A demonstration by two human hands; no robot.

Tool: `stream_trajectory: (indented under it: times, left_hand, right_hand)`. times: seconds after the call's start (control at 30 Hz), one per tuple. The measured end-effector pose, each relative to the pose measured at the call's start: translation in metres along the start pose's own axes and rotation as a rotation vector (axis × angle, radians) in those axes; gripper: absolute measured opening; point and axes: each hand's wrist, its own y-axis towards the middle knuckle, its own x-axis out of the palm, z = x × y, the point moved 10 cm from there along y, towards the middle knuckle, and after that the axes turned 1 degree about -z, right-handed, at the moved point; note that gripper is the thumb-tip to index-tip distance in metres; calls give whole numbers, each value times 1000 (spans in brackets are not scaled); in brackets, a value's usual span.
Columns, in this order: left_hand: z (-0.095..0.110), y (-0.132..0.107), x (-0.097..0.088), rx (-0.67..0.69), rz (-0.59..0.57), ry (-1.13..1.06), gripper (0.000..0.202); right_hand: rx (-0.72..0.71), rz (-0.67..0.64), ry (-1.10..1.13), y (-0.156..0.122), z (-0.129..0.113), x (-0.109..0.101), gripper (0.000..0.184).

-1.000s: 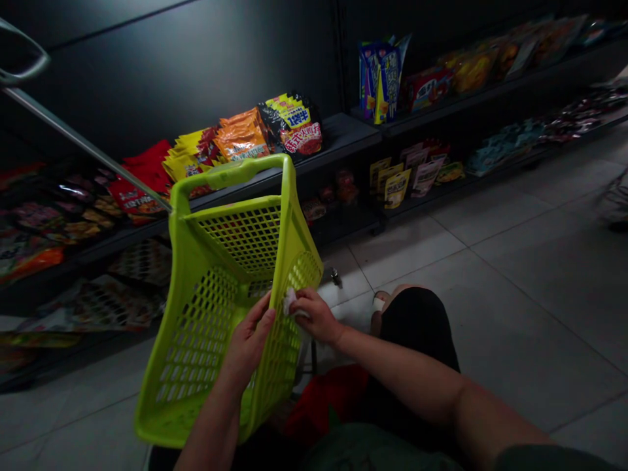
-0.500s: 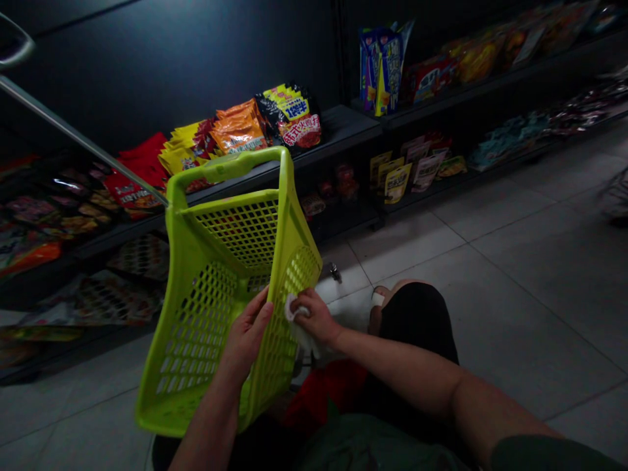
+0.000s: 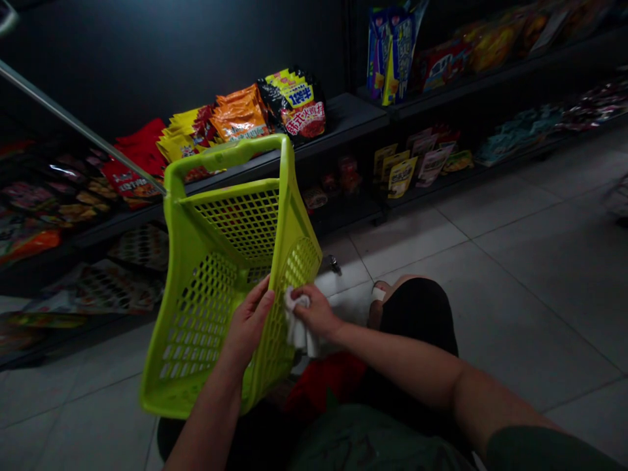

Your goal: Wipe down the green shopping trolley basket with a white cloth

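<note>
A lime-green plastic shopping basket (image 3: pixel 216 261) is tilted on its side in front of me, its open mouth facing left. My left hand (image 3: pixel 249 324) grips the basket's near rim, fingers curled over the edge. My right hand (image 3: pixel 314 313) is closed on a crumpled white cloth (image 3: pixel 297 324) and presses it against the outside of the basket's right wall. The basket's looped handle (image 3: pixel 230 156) points up toward the shelves. My bent knee in dark clothing (image 3: pixel 417 314) is just right of my right hand.
Dark store shelves (image 3: pixel 343 121) with snack bags (image 3: pixel 245 121) run along the back and right. A metal pole (image 3: pixel 78 124) slants in from the upper left. Grey floor tiles (image 3: pixel 515 261) stretch to the right. Something red (image 3: pixel 328 392) lies below the basket near my lap.
The basket has shifted slightly up in view as my head moved. My right hand with the cloth has slid a little down and left along the basket's wall.
</note>
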Motion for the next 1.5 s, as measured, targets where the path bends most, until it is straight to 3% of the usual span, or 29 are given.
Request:
stream_trajectory:
  times: [0.1, 0.17, 0.23, 0.33, 0.4, 0.47, 0.53, 0.6, 0.67, 0.77, 0.83, 0.87, 0.93, 1.07, 1.13, 1.2, 1.3, 1.37, 1.43, 1.5]
  left_hand:
    - [2, 2, 3, 3, -8, 13, 59]
    - [4, 4, 4, 7, -10, 15, 60]
    - [5, 4, 4, 13, -5, 9, 60]
    - [4, 2, 3, 13, 10, 7, 59]
    - [3, 0, 2, 22, 8, 6, 58]
    - [2, -1, 3, 31, 8, -4, 59]
    - [2, -1, 3, 32, 9, -16, 59]
    - [3, 0, 4, 29, 7, -22, 59]
    - [4, 0, 5, 31, 4, -20, 59]
    - [4, -2, 4, 26, 8, -16, 57]
    - [3, -3, 3, 20, 12, -17, 57]
    - [2, -4, 3, 18, 14, -15, 57]
    - [2, -4, 2, 15, 16, -7, 57]
    - [1, -4, 2, 10, 21, 3, 58]
    - [2, -3, 3, 9, 17, -14, 58]
    - [1, -3, 4, 0, 5, -33, 59]
    - [1, -4, 5, -11, 8, -30, 60]
    - [2, -5, 3, -7, 16, -17, 59]
    - [2, -6, 2, -1, 21, -7, 59]
    - [1, -5, 2, 4, 19, 1, 59]
  right_hand:
    - [129, 233, -24, 40, 3, -37, 23]
    - [101, 192, -22, 34, -5, -30, 25]
    - [-32, 8, -31, 2, -21, -2, 26]
    - [-268, -409, -91, -63, -42, 46, 24]
    - [-347, -564, -149, -77, -44, 53, 21]
    - [-309, -472, -213, -51, -37, 35, 19]
    - [-211, -239, -270, -15, -27, 5, 20]
    - [-202, -141, -332, -4, -25, -7, 22]
    - [-375, -310, -409, -26, -35, 17, 20]
    - [-834, -702, -520, -105, -49, 65, 16]
    - [-1028, -784, -569, -134, -45, 73, 12]
    - [-1055, -771, -580, -134, -42, 71, 12]
    - [-976, -678, -580, -105, -35, 59, 12]
    - [-508, -284, -555, -12, -12, 8, 18]
    - [-354, -146, -514, 2, -5, -9, 21]
    - [-399, -223, -480, -15, -8, 3, 19]
    - [-698, -624, -511, -77, -18, 48, 16]
    - [-833, -795, -587, -103, -15, 62, 14]
    - [-811, -757, -679, -88, -7, 56, 13]
    - [-659, -549, -739, -43, -3, 33, 14]
